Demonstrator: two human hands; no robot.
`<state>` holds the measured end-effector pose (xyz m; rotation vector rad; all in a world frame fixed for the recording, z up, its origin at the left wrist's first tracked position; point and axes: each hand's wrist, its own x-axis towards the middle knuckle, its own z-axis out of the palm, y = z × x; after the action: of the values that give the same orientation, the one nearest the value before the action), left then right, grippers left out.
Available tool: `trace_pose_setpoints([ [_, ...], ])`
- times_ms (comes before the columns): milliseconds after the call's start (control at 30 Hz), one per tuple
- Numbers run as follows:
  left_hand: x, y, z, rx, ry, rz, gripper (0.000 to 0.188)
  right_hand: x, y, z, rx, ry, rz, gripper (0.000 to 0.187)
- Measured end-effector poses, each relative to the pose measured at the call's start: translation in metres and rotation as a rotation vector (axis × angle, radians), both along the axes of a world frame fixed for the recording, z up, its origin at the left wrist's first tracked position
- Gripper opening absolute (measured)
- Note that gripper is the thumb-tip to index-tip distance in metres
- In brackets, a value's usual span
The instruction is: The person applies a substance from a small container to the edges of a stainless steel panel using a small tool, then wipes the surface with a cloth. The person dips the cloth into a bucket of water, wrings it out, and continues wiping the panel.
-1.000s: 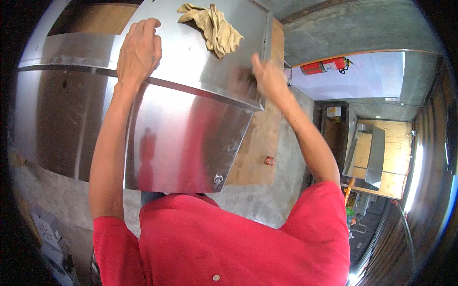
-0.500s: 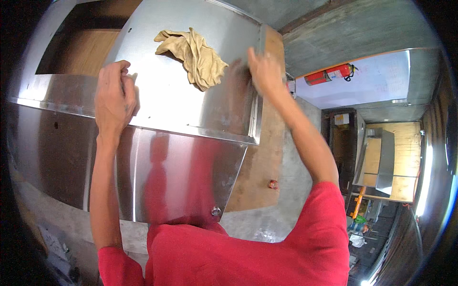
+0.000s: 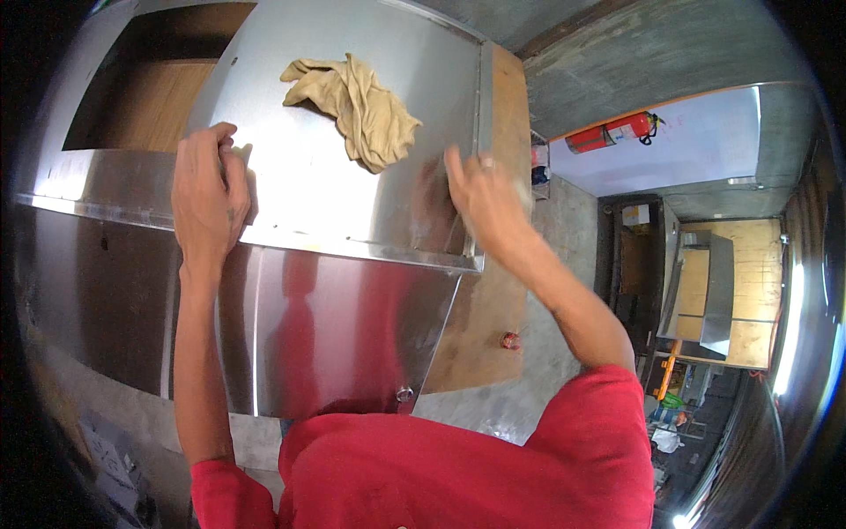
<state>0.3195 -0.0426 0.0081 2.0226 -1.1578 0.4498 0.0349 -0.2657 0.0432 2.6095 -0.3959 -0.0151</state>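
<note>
A shiny sheet-metal panel (image 3: 379, 203) with raised edges lies before me. My left hand (image 3: 210, 181) rests on it near its front edge, left of the middle. Its fingers are curled in, and whatever they may hold is hidden. Over the panel's right rim, by the front right corner, is my right hand (image 3: 493, 198). One digit sticks out toward the panel while the others curl; motion blurs them, and anything in them is too small to make out. A crumpled tan cloth (image 3: 361, 110) lies on the panel between my hands, touched by neither.
A rectangular opening (image 3: 145, 88) cuts the metal at the far left. Below the front edge hangs a metal front face (image 3: 335, 335) with a round lock. Brown board (image 3: 480, 335) runs along the right. Farther right, a red fire extinguisher (image 3: 612, 132) hangs before a white board (image 3: 670, 163).
My right hand has moved toward me along the panel's right rim, its elbow bending more. The left hand stays put, and so does the cloth.
</note>
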Motion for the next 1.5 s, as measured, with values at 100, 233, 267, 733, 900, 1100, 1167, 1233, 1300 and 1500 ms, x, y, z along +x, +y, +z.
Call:
trace_pose_setpoints([
  [100,-0.002,0.0,0.0,0.053,0.036,0.012,0.018,-0.001,0.009,0.013,0.168,-0.038,-0.055,0.036],
  [233,-0.002,0.001,0.0,0.006,0.05,0.015,0.017,0.05,-0.08,-0.011,0.003,-0.092,-0.124,0.028],
  [267,-0.001,0.0,0.0,0.011,0.047,0.011,0.017,0.065,-0.115,-0.015,-0.051,-0.131,-0.099,0.026],
  [733,0.002,-0.003,0.0,-0.051,0.032,-0.007,0.015,0.048,-0.061,-0.001,0.063,-0.014,-0.196,0.038],
  [900,-0.005,-0.002,-0.001,-0.05,0.099,0.054,0.015,0.024,-0.033,0.003,0.183,-0.03,-0.128,0.034],
  [1100,0.0,-0.003,-0.003,-0.023,0.058,0.028,0.015,0.111,-0.222,-0.036,-0.111,-0.359,-0.074,0.024],
  [1167,0.004,-0.001,-0.006,-0.014,0.023,0.017,0.015,0.133,-0.249,-0.041,-0.14,-0.376,-0.1,0.024],
  [1233,0.001,0.001,-0.006,-0.009,0.041,0.02,0.014,0.137,-0.254,-0.045,-0.122,-0.396,-0.07,0.025],
  [1300,0.001,0.0,-0.003,-0.017,0.098,0.051,0.014,0.139,-0.254,-0.041,-0.065,-0.436,0.03,0.029],
  [1500,-0.002,-0.001,-0.003,0.029,0.043,0.058,0.014,0.091,-0.251,0.015,0.582,-0.248,0.037,0.041],
])
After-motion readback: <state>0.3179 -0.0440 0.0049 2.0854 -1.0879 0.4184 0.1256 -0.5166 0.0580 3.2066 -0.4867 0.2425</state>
